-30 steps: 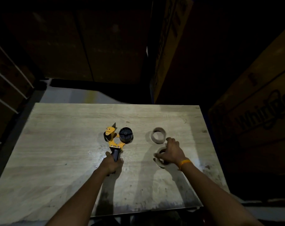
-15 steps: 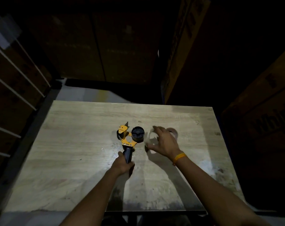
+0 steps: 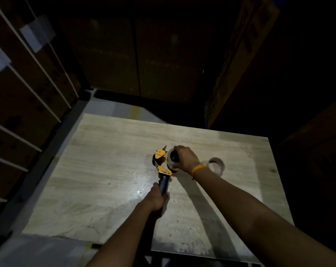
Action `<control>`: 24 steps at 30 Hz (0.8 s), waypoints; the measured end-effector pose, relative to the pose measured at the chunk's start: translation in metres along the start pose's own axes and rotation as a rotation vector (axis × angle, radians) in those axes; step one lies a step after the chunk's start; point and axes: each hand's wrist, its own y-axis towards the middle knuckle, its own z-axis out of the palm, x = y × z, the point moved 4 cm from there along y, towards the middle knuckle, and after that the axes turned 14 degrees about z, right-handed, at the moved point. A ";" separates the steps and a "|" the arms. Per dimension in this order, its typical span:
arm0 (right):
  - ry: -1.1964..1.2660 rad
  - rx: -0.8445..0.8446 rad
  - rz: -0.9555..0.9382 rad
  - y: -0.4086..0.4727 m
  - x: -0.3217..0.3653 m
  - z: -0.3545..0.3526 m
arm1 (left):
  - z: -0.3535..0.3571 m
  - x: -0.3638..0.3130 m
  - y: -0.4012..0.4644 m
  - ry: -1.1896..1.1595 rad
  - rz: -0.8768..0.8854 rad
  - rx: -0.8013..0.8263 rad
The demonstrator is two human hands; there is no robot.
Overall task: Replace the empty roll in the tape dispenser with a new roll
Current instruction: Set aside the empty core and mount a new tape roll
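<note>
While gripped: one dispenser (image 3: 162,166), two rolls (image 3: 170,160).

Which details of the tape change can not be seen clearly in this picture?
- Whether the pale new tape roll sits fully on the black hub: the right hand covers it in the head view.
- The handle end of the yellow and black tape dispenser: the left hand wraps it.
- Print on the dark cardboard boxes: too dim to read.
- The empty brown cardboard core: blurred, partly behind the wrist.
</note>
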 end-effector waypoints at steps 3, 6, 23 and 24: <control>0.055 -0.014 0.021 0.000 -0.007 0.013 | 0.002 -0.003 -0.004 0.028 0.009 -0.002; 0.081 -0.022 0.038 0.000 -0.011 0.013 | 0.000 -0.001 -0.002 0.067 0.018 0.008; 0.278 -0.016 0.155 -0.002 -0.041 0.011 | -0.003 0.002 0.003 0.073 0.026 0.115; 0.302 -0.046 0.183 -0.006 -0.049 0.010 | -0.004 0.002 0.003 0.073 0.025 0.119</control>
